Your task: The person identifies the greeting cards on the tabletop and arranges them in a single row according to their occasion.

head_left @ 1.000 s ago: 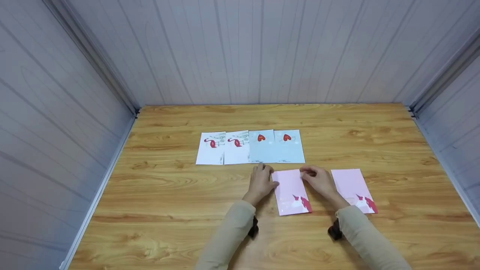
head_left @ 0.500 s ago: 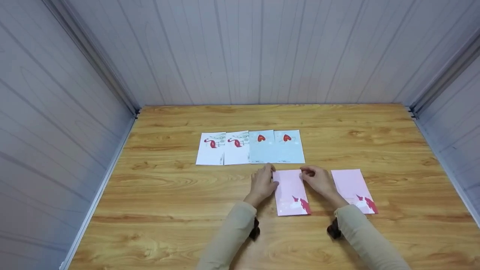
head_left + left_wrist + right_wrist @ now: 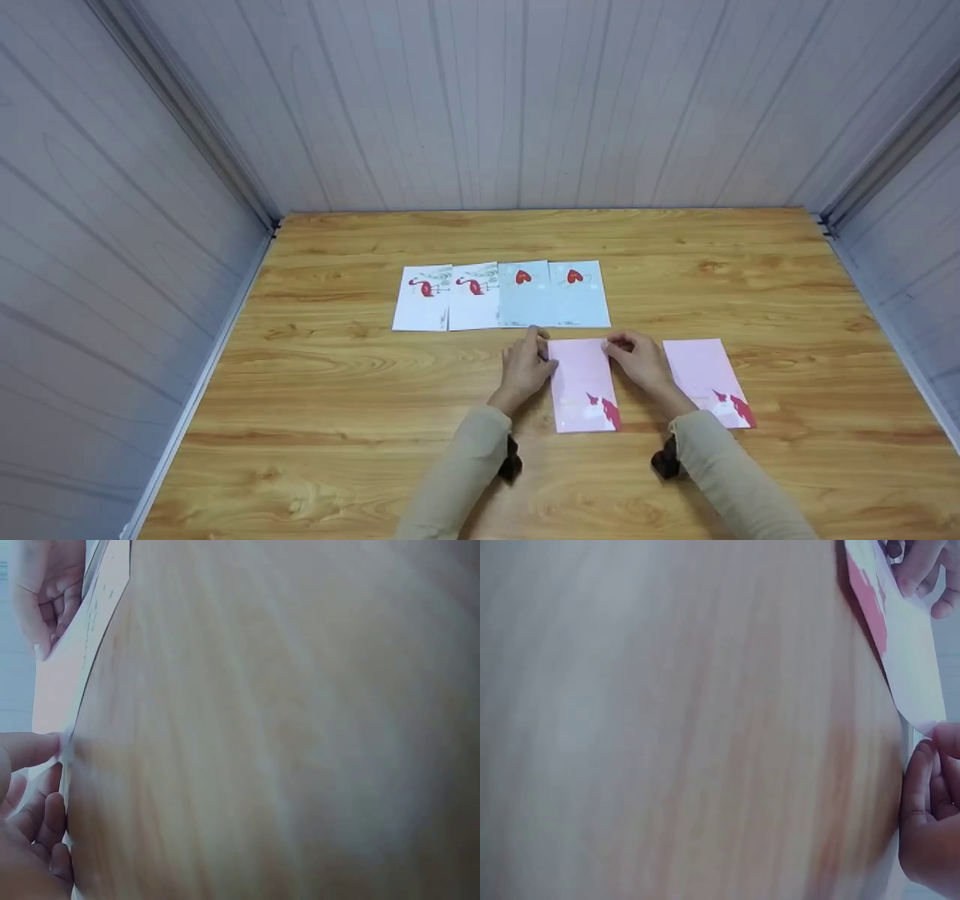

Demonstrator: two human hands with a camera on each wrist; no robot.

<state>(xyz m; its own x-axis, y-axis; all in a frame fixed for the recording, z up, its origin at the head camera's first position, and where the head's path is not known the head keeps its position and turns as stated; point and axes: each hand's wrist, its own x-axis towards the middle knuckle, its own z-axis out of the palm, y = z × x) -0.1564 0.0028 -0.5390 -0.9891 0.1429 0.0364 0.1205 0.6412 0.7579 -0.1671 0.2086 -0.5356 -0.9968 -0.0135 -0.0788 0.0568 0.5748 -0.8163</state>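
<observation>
A pink card (image 3: pixel 581 375) with a darker pink unicorn in its lower right corner lies between my two hands in the head view. My left hand (image 3: pixel 523 371) pinches its left edge, thumb on top. At its upper right corner, my right hand (image 3: pixel 639 361) pinches the card between thumb and fingers. The right wrist view shows that corner slightly bent up by the right thumb (image 3: pixel 946 739). In the left wrist view, the left thumb (image 3: pixel 34 748) presses on the card's edge. A matching pink card (image 3: pixel 703 375) lies to the right, partly behind my right hand.
Above my hands, two white flamingo cards (image 3: pixel 421 309) and two pale blue cards (image 3: pixel 577 306) with red hearts form a row, edges touching or overlapping. They lie on a wood-grain table (image 3: pixel 337 420). Pale panel walls (image 3: pixel 480 105) enclose its back and sides.
The held pink card has turned slightly straighter, its upper end shifting a little right. My left hand has edged right with it, while the right hand and the other cards have barely moved.
</observation>
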